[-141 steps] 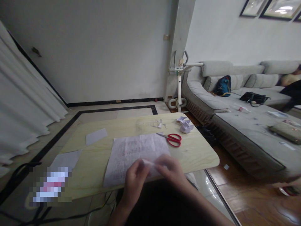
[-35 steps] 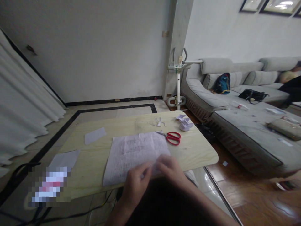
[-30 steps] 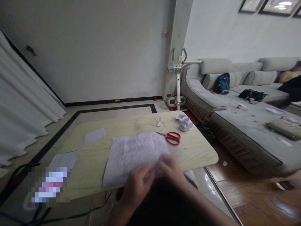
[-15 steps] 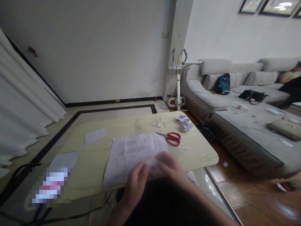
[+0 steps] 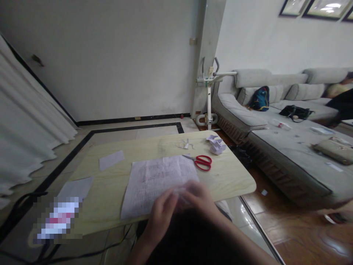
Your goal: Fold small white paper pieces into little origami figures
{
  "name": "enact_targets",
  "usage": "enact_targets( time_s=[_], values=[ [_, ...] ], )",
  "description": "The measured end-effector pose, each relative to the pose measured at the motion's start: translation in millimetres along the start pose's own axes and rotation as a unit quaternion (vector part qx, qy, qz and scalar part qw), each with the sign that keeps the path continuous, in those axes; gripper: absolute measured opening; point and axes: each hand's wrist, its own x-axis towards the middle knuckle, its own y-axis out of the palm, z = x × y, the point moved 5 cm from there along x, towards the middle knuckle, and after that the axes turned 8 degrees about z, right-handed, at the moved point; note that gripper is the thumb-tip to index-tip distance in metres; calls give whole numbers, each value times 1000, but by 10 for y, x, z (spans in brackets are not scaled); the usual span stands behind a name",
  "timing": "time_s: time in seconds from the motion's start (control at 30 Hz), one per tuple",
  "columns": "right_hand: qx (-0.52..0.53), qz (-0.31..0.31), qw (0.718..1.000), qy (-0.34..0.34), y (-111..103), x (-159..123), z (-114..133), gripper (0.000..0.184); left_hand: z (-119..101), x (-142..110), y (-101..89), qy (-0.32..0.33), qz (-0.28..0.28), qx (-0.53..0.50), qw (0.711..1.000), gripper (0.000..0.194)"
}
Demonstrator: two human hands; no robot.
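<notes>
My left hand point(image 5: 163, 207) and my right hand point(image 5: 199, 195) meet at the near edge of the table. Between their closed fingers is a small piece of white paper point(image 5: 179, 190), partly hidden and blurred. Beneath and beyond them a large creased printed sheet point(image 5: 157, 176) lies flat. Red-handled scissors point(image 5: 203, 162) rest with their blade tips on the sheet's far right corner. Folded pale paper pieces point(image 5: 217, 146) sit near the far right corner of the table, and thin paper scraps point(image 5: 185, 144) lie to their left.
The wooden table point(image 5: 228, 176) also carries a small white sheet point(image 5: 111, 160) and another paper point(image 5: 75, 187) at left, near a pixelated object point(image 5: 59, 219). A grey sofa point(image 5: 292, 165) stands at right, with a person point(image 5: 340, 92) at its far end. Exercise equipment point(image 5: 209, 99) stands behind the table.
My fingers have shifted slightly around the small paper, the right hand's fingertips a little lower. Everything on the table lies as before.
</notes>
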Motion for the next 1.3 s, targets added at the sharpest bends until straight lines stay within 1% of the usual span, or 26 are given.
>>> enact_targets(
  time_s=[0.07, 0.2, 0.27, 0.53, 0.77, 0.83, 0.9, 0.97, 1.07, 1.13, 1.2, 1.3],
  values=[
    [7, -11, 1000, 6, -12, 3, -13, 33, 14, 6, 1, -5, 4, -2, 1000, 35],
    [32, -26, 999, 14, -14, -7, -16, 35, 36, 10, -10, -32, -6, 39, 999, 27],
    [38, -21, 999, 15, -2, -10, -13, 35, 33, 12, -16, -38, -11, 54, 998, 28],
    [48, -6, 999, 5, 4, -6, -26, 35, 45, 14, -42, -24, -13, 107, 994, 31],
    [31, -14, 999, -4, 4, -27, -12, 40, 50, 12, -42, -23, -8, 111, 994, 32],
    [22, -1, 1000, 1, -1, -23, -25, 41, 76, 15, -52, -34, -9, 116, 993, 31],
    [-5, 28, 1000, 6, -10, -17, -37, 40, 114, 18, -55, -50, 1, 112, 992, 31],
    [-65, 59, 996, 2, -26, -18, -30, 36, 148, 22, -45, -66, 22, 98, 993, 31],
    [-160, 94, 983, -12, -50, -33, 0, 32, 163, 27, -29, -83, 48, 87, 992, 31],
    [-191, 115, 975, -16, -45, -47, 13, 33, 140, 28, -27, -82, 54, 90, 991, 32],
    [-207, 121, 971, -24, -33, -55, 22, 34, 109, 26, -27, -72, 56, 85, 992, 33],
    [-208, 110, 971, -35, -5, -55, 12, 37, 86, 16, -36, -55, 51, 59, 995, 31]
  ],
)
